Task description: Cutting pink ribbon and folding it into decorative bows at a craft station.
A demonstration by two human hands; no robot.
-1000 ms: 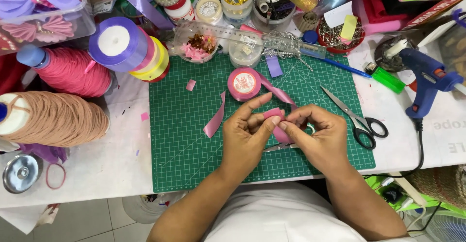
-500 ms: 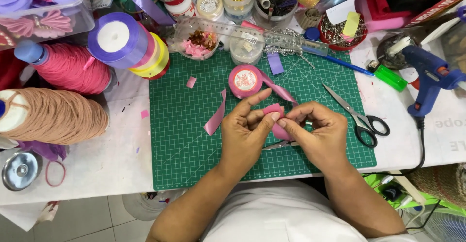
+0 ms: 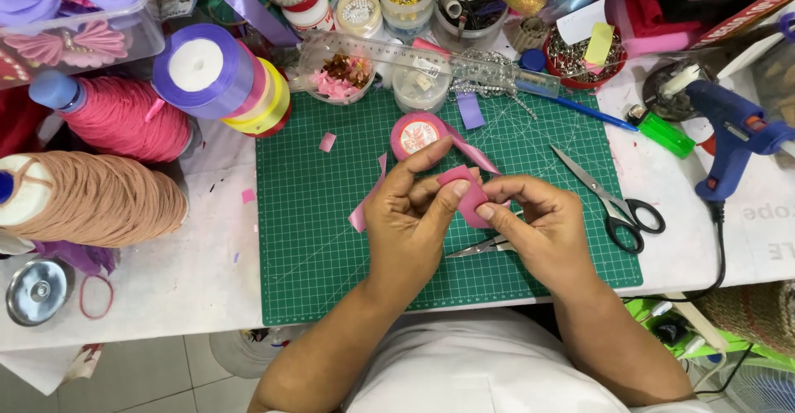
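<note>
My scissors (image 3: 617, 202) lie at the green mat's (image 3: 315, 239) right edge; blue glue gun (image 3: 733, 136) rests near the bench's right edge.

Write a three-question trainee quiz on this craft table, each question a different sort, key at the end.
1. True or false: both hands, left hand and right hand, pinch the folded pink ribbon piece.
2. What lies right of the right hand on the green cutting mat? A) scissors B) a hammer C) a stapler
3. Fill in: the glue gun on the white table is ____ in colour.

Key: 1 true; 2 A; 3 blue.
</note>
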